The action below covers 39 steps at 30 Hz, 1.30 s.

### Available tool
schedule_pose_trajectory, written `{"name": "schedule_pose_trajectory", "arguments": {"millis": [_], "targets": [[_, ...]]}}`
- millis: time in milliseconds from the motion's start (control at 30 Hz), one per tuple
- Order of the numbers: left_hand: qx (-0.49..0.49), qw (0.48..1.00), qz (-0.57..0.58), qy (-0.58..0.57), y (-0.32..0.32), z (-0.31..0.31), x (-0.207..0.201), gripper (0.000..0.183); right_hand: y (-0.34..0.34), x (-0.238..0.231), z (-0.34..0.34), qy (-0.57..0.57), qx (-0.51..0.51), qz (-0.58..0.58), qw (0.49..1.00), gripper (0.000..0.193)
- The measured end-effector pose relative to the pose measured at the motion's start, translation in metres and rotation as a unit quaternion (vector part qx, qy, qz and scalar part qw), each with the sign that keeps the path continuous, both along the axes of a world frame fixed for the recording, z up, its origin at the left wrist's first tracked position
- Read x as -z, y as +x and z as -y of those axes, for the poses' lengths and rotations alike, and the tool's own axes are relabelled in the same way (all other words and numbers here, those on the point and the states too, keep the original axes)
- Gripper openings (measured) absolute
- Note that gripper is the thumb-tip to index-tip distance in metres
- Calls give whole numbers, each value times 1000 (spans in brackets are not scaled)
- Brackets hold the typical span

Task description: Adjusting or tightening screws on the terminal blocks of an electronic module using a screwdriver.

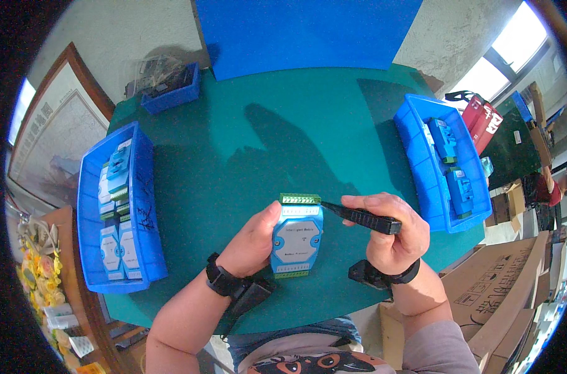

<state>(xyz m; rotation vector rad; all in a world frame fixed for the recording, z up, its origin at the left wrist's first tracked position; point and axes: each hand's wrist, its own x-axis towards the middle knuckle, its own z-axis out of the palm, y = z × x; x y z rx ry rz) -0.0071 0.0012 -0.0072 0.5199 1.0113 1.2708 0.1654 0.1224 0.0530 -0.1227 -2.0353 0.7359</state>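
My left hand (256,238) is closed on the left edge of a blue and white electronic module (297,240), holding it upright over the table. A green screw terminal block (300,199) runs along the module's top end, and another green strip (291,274) along its bottom. In my right hand (395,234) is a black tool with a thick ribbed handle (372,220) and a narrow tapering tip. That tip lies at the right end of the top terminal block; whether it touches, I cannot tell. The tool's exact kind does not show.
On the left stands a blue bin (149,212) with several similar modules. Another blue bin (423,187) at the right holds two blue modules (461,192). A smaller blue box (171,98) with dark parts sits at the green table's (233,168) far left corner. Cardboard (492,293) leans at lower right.
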Motion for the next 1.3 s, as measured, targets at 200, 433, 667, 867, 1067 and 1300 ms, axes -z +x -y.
{"name": "schedule_pose_trajectory", "arguments": {"millis": [200,433,667,867,1067,1300], "targets": [[4,1000,-5,-1,-1,1,0,63,0,-1,0,5,1,0,1000,36],[-1,1000,-6,-5,0,1,-3,63,0,-1,1,10,2,-1,1000,35],[-11,1000,-1,-11,1,0,-4,63,-1,1,1,34,-13,-23,999,29],[-10,1000,8,-6,1,1,-2,64,6,4,-3,21,-48,-8,999,26],[-19,1000,10,-15,1,0,-3,64,8,5,-3,11,-55,-17,998,27],[-21,999,25,-20,2,0,-2,64,6,13,-1,-54,-59,-51,995,24]]}}
